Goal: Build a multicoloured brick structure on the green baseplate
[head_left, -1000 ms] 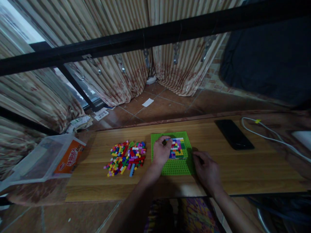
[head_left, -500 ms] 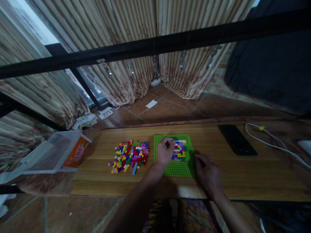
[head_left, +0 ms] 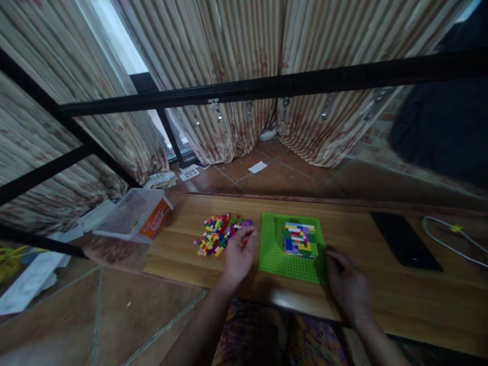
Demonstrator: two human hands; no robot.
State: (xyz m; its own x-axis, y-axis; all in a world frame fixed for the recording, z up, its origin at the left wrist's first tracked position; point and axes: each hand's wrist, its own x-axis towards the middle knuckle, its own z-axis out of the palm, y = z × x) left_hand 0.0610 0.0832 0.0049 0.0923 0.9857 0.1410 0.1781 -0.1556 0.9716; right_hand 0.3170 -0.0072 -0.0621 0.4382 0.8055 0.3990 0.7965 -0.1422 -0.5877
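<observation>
Now: green baseplate (head_left: pixel 278 254) flat on wooden surface (head_left: pixel 183 249), roughly square, near edge toward person. Coloured brick block (head_left: pixel 299 239) on its right half. Left hand (head_left: pixel 239 252) palm down at right edge of loose brick pile (head_left: pixel 217 236), fingers curled; grip unclear. Right hand (head_left: pixel 348 284) rests loosely curled at baseplate's right corner, holding nothing visible. Plastic box (head_left: pixel 133 221) far left, phone (head_left: pixel 406 247) right.

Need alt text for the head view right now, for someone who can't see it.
The left hand reaches into a pile of small coloured bricks on a wooden table, while the right hand rests at the corner of a green baseplate bearing a multicoloured brick block.
</observation>
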